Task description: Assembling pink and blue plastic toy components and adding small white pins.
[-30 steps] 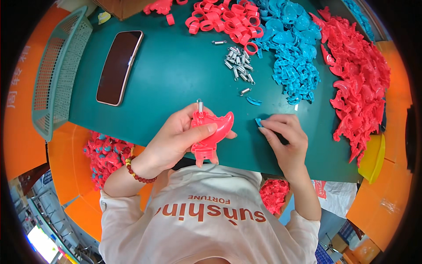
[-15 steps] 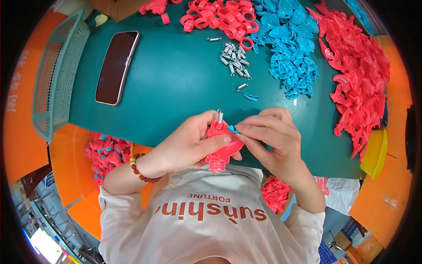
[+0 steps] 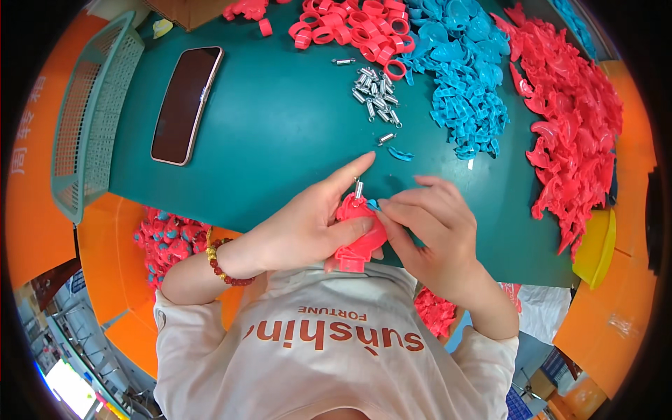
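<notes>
My left hand (image 3: 318, 220) grips a red plastic shell part (image 3: 360, 245) near my chest, thumb across it and index finger stretched out toward the table. At the top of that part a small metal spring (image 3: 359, 190) stands up. In a pinch, my right hand (image 3: 434, 220) has a small blue plastic piece (image 3: 373, 205) against the part's upper right edge. Whether the piece is seated there I cannot tell. A curved blue piece (image 3: 400, 154) and a single spring (image 3: 386, 138) lie on the table just beyond my hands.
On the green table (image 3: 273, 140) are a phone (image 3: 187, 105), loose springs (image 3: 378, 91), red rings (image 3: 350, 28), blue pieces (image 3: 465, 84) and red shell parts (image 3: 574, 133). A green basket (image 3: 94, 119) stands at the left edge, a yellow container (image 3: 596, 248) at right. Red-and-blue pieces (image 3: 171, 241) sit below left.
My left index finger has stretched out away from the red part. The spring and part have shifted slightly right. My right hand still pinches the blue piece, its other fingers moved a little.
</notes>
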Tool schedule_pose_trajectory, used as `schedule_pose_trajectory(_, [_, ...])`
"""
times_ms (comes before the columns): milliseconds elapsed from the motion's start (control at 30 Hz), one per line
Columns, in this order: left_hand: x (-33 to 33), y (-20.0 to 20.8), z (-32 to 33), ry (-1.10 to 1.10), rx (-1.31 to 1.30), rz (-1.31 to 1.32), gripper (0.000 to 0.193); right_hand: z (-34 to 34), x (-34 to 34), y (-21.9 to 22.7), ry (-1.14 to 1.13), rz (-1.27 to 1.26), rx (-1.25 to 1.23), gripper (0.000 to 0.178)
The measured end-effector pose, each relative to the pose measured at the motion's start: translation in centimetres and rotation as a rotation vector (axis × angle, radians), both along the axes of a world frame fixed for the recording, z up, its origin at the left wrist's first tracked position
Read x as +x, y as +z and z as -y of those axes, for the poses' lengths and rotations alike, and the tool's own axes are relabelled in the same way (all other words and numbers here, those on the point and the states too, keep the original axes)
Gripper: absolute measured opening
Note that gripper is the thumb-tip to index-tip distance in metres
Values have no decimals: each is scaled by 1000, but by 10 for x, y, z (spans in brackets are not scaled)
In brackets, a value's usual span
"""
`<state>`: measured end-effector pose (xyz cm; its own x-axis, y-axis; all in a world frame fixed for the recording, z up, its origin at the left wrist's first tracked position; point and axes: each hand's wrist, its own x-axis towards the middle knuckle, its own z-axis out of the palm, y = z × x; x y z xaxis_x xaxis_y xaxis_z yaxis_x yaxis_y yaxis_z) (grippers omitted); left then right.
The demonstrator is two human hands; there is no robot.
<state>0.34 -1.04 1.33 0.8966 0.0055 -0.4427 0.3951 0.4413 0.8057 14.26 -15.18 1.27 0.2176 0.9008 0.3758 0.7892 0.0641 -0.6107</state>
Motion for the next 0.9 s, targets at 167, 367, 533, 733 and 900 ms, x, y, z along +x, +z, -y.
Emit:
schedule_pose_trajectory(167, [-4, 7, -5, -160, 453, 80, 65, -1, 22, 11, 146, -395, -280, 14])
schedule_pose_trajectory(367, [6, 15, -16, -315, 215, -7, 66, -1, 25, 18, 243, -902, -642, 10])
schedule_pose_trajectory(533, [3, 3, -21, -1, -448, 119, 74, 5, 17, 14, -48, -1171, -408, 11])
schedule_pose_trajectory(733, [0, -19, -12, -39, -382, 307, 93, 5, 21, 21, 29, -1126, -325, 12])
schedule_pose_trajectory(900, [-2, -25, -9, 119, -525, 412, 78, -3, 100, 19, -413, -85, -71, 17])
